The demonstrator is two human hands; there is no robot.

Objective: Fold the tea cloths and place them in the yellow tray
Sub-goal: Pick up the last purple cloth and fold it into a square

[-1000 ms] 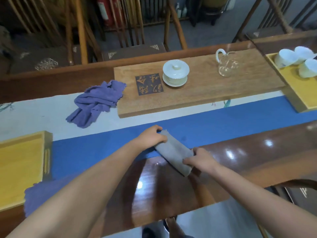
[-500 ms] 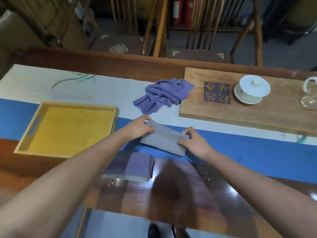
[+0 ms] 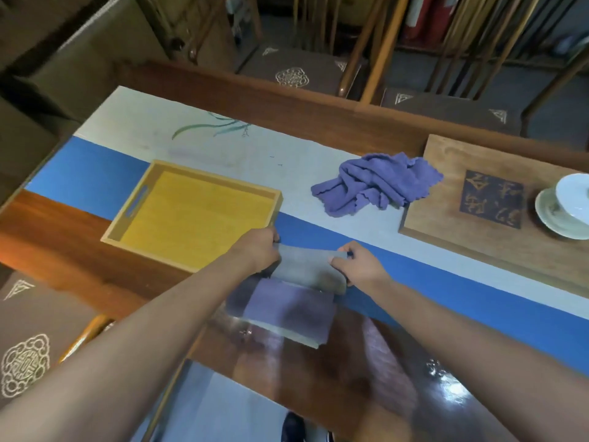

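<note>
Both forearms are bare from the lower frame edge up to the wrists; no sleeve, cuff, watch, bracelet or ring shows anywhere behind the fingers. The left hand [image 3: 255,255] is bare, ungloved, its knuckles rounded and smooth. The right hand [image 3: 358,266] is likewise ungloved, and short, plain nails show on its thumb and on the fingers [image 3: 342,250] beside it. Far below the fingers, at the bottom edge between the two forearms, a dark shoe [image 3: 292,427] shows, with a second shoe [image 3: 330,437], dark with a pale edge, barely in view just beside it.
</note>
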